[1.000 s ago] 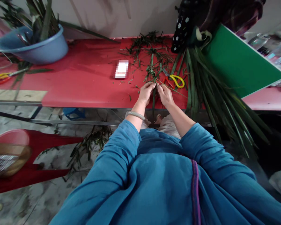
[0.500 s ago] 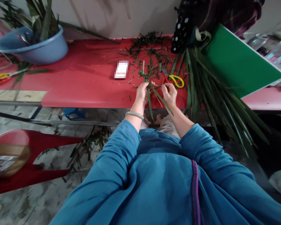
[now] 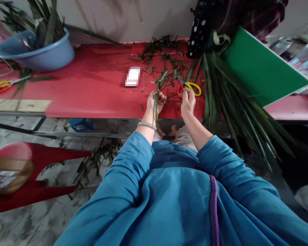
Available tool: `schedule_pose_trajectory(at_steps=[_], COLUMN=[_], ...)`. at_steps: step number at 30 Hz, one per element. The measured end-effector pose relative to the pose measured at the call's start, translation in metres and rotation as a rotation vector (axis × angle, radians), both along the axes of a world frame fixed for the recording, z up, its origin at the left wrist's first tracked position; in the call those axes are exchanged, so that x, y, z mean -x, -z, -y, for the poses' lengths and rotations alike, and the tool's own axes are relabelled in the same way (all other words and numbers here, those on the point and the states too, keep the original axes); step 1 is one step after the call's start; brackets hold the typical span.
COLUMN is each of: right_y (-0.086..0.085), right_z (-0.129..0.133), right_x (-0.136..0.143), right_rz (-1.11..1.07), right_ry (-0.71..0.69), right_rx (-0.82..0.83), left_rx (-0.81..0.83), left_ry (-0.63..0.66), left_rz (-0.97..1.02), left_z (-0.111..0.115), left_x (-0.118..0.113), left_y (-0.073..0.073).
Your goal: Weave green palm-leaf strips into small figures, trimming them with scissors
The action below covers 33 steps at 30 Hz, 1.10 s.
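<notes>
My left hand (image 3: 155, 102) is closed around a green woven leaf piece (image 3: 159, 82), whose knotted part rises above the fingers. Long strips from it hang down over my left palm and wrist. To its right, my right hand (image 3: 188, 102) pinches the end of a thin leaf strip (image 3: 174, 100) stretched between the two hands. Scissors with a red and a yellow handle (image 3: 195, 89) lie just behind my right hand, partly covered by it. Cut leaf scraps (image 3: 166, 61) are scattered behind both hands.
On the red tabletop (image 3: 97, 82) lies a blurred-out white item (image 3: 132, 76). A blue basin (image 3: 51, 54) of leaves and second scissors (image 3: 5, 85) are at left. Long leaves (image 3: 220, 89), a green board (image 3: 261, 68) and a flowered black bottle (image 3: 196, 34) occupy the right.
The woven piece has turned, so its strips now hang over my left wrist instead of toward the right. My right hand has moved slightly right, drawing the thin strip out.
</notes>
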State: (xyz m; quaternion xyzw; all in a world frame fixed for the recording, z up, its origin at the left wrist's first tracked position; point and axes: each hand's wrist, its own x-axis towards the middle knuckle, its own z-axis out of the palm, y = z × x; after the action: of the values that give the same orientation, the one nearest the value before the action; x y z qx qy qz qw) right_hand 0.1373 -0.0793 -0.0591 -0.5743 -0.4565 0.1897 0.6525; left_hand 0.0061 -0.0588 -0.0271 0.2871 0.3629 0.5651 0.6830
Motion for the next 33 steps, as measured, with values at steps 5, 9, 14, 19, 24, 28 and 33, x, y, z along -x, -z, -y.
schedule_pose_trajectory(at_steps=[5,9,14,19,24,28,33], right_y=[0.001,-0.008,-0.014,-0.013,-0.014,-0.015,-0.017], right_z=[-0.002,0.003,0.008,0.007,0.007,0.008,0.009], right_x=[-0.001,0.002,0.004,0.004,0.003,0.003,0.004], right_rz=[-0.13,-0.016,0.077,0.089,0.088,0.091,0.07], right_ry=[-0.038,-0.116,-0.227,-0.235,-0.177,-0.146,-0.153], right_rx=[0.05,0.046,0.083,0.075,0.096,0.092,0.071], left_rx=[0.042,-0.001,-0.146,-0.198,-0.265,-0.331,-0.365], left_ry=[0.021,0.133,0.159,0.195,0.19,0.107,0.089], left_rz=[0.009,-0.099,-0.146,-0.248,-0.354,-0.395,-0.441], left_z=[0.004,0.005,0.008,0.009,0.007,0.004,0.002], left_x=[0.002,-0.007,-0.021,-0.021,-0.021,-0.022,-0.024], left_y=[-0.005,-0.005,0.002,0.004,0.006,0.009,0.015])
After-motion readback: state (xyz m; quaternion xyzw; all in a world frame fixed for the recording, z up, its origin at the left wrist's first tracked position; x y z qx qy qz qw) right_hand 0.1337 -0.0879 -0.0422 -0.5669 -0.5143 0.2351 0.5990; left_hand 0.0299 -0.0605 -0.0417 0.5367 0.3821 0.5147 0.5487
